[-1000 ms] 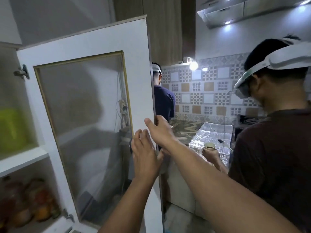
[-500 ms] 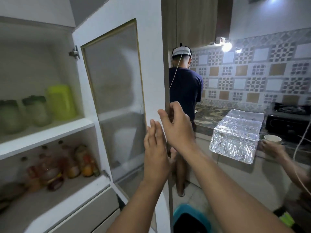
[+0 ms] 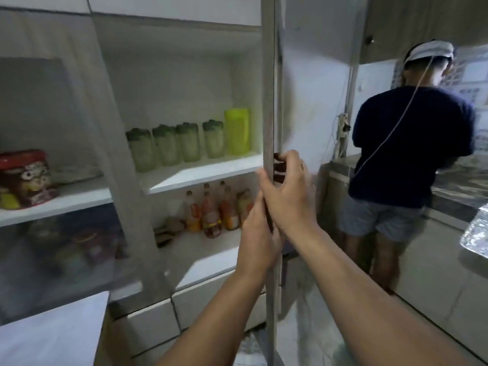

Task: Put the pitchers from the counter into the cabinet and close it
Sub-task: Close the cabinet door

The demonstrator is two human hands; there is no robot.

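The white cabinet point(image 3: 200, 178) stands open, and its door point(image 3: 269, 101) is seen edge-on in front of me. My right hand point(image 3: 287, 196) grips the door's edge with fingers curled around it. My left hand point(image 3: 257, 239) lies flat against the door's near side just below. On the upper shelf stand several pale green pitchers with dark green lids point(image 3: 169, 146) and a bright yellow-green pitcher point(image 3: 237, 132) at the right end.
Sauce bottles point(image 3: 211, 212) crowd the lower shelf. A red tin point(image 3: 23, 178) sits behind the shut left glass door point(image 3: 52, 154). A person in a dark shirt point(image 3: 406, 146) stands at the counter point(image 3: 449, 191) to the right. Foil point(image 3: 478, 233) lies on the counter's edge.
The door has swung from facing me to edge-on. My view has turned left, showing the shelves. Both hands stay on the door, the right now curled round its edge.
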